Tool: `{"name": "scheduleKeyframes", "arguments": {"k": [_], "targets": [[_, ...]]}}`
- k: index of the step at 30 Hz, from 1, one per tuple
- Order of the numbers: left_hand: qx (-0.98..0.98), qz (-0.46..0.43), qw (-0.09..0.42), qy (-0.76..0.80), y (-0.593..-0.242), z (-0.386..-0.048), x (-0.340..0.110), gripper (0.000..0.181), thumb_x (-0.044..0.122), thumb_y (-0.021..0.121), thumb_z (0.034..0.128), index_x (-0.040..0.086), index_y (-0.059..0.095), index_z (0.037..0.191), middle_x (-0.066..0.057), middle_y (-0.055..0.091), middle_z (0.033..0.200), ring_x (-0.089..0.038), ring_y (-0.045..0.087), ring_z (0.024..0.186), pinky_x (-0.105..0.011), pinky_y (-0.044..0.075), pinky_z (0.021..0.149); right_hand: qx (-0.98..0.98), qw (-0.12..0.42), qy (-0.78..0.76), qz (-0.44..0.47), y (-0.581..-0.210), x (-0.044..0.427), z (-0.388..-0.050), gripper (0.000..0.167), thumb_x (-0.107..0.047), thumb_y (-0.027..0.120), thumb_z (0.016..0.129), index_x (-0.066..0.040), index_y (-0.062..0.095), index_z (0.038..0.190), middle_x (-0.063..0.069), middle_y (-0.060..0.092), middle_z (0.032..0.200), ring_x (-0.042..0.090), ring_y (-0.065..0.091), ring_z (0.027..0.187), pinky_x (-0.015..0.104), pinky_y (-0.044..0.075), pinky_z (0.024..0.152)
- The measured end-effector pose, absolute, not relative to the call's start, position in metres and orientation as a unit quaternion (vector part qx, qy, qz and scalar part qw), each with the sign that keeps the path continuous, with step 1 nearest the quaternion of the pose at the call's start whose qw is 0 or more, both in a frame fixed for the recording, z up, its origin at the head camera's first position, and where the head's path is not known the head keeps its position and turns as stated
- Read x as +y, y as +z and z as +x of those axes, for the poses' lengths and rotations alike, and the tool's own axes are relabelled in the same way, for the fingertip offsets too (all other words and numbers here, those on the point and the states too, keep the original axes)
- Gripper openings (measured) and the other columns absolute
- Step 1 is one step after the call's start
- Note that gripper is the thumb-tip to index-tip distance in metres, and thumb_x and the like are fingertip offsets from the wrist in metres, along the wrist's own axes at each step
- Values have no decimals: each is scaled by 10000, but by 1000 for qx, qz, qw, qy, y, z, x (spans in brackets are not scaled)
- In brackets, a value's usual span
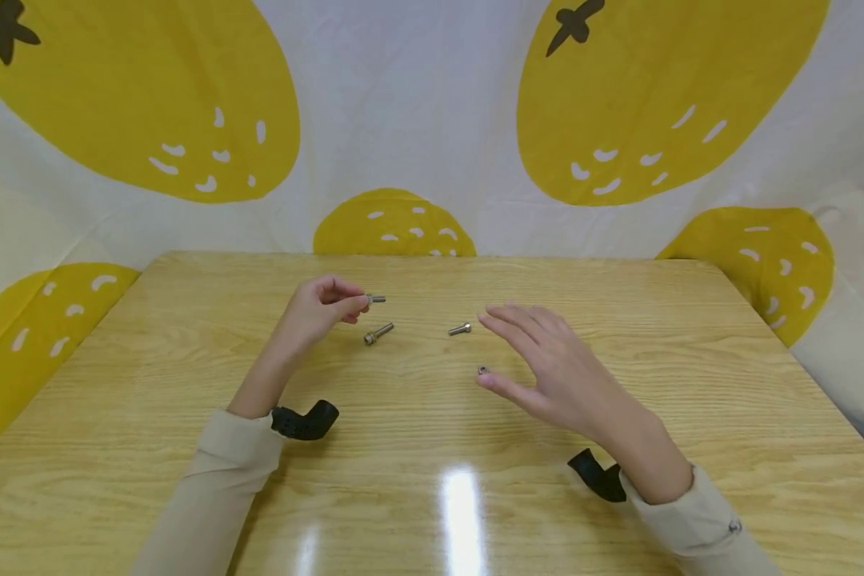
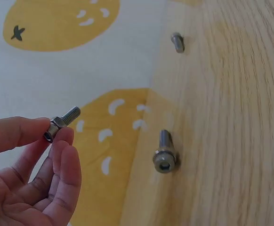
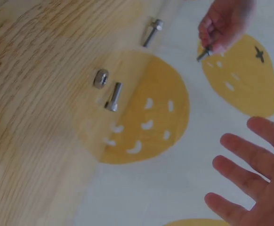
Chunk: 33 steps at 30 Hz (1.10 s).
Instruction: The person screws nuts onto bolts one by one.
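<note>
Between thumb and fingertips, my left hand [image 1: 324,308] pinches a short bolt [image 2: 70,115] with a nut near its head; its threaded end points right, away from the hand. Just below that hand lies a longer socket-head bolt [image 1: 380,334] with a ring-like piece against its head. My right hand [image 1: 554,372] hovers with fingers extended and spread, holding nothing. Left of its fingertips is a small socket-head bolt [image 1: 460,329]. By the tip of the right thumb lies a nut [image 1: 483,370], partly covered in the head view but plain in the right wrist view.
All the loose pieces lie on a wood-grain table [image 1: 403,496]. A white cloth [image 1: 410,96] with yellow fruit shapes hangs behind its far edge. Black curved pieces [image 1: 306,422] stick out at both cuffs.
</note>
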<state>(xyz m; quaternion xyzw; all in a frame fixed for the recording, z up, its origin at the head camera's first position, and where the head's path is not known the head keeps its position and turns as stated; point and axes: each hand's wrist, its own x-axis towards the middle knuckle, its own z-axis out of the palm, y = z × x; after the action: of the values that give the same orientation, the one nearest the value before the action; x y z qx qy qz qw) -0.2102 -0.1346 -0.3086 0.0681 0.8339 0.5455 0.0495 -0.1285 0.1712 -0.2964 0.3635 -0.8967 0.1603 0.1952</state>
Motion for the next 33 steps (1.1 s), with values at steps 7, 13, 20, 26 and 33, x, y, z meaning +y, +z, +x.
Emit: {"name": "scheduleKeyframes", "arguments": {"k": [7,13,20,26,33], "targets": [[847,32,84,524,-323,-221,-148,296,175,591,920,-59,559,1099,-149,666,996,-205,636,869,-367,526,853,-928,115,137,327,-302,174,-133,652,-494,584,870,-91,453,1366,92,472,1386,290,439,1255,513,304,1054],[861,-10,119,495,-333,-225,-154,313,164,609,905,-63,550,1112,-101,667,978,-144,620,817,-260,534,790,-941,79,123,307,-304,176,-134,671,-533,571,861,-106,456,1366,83,488,1376,294,448,1250,522,302,1051],[875,-10,137,464,-342,-230,-161,302,142,614,899,-80,571,1098,-100,646,933,-71,589,712,-197,531,688,-947,51,118,294,-305,177,-135,671,-549,567,857,-120,464,1363,77,496,1367,295,446,1249,534,302,1048],[888,-5,141,438,-344,-230,-163,272,141,607,902,-66,589,1078,-115,643,956,-80,584,720,-197,514,668,-949,45,117,291,-304,176,-134,675,-559,563,853,-125,467,1362,75,491,1372,297,439,1257,537,302,1048],[884,-8,152,441,-343,-230,-163,267,143,603,906,-56,569,1081,-94,628,960,-90,573,755,-192,508,684,-946,52,118,298,-305,176,-134,657,-539,580,852,-117,483,1347,73,507,1356,292,450,1246,532,320,1033]]}}
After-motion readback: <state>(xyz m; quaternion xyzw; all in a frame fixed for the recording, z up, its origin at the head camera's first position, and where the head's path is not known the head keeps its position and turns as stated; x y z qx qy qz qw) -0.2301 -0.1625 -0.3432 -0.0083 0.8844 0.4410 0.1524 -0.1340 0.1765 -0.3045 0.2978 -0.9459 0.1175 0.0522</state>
